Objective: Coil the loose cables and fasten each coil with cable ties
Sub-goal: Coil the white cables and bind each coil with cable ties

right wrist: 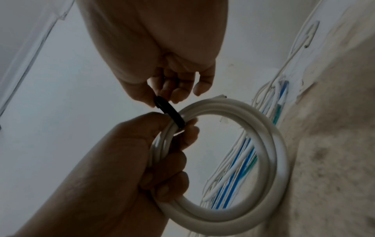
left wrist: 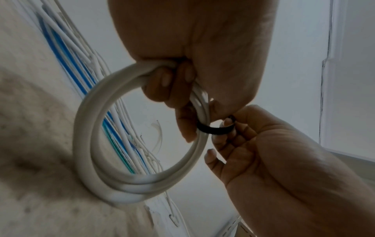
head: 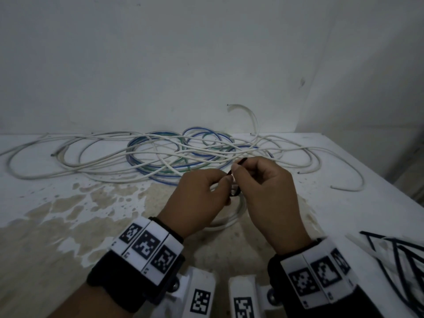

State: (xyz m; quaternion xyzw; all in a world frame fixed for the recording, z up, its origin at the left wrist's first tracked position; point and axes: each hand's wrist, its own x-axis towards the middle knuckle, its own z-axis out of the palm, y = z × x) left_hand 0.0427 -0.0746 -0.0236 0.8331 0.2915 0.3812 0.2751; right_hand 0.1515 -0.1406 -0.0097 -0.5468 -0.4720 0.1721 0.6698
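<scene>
Fastening of one white coil (left wrist: pixel 140 181) with a black cable tie (left wrist: pixel 215 128) is in hand.
Coil is gripped by left hand (head: pixel 202 198); tie is pinched by right hand (head: pixel 263 191) and must next be pulled tight.

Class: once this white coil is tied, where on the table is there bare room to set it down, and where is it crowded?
Bare room: the stained table patch left of the left hand, in front of the loose cables. Crowded: the back strip under those cables, and the near right corner with the spare cable ties. The right hand pinches the black tie round the white coil.
</scene>
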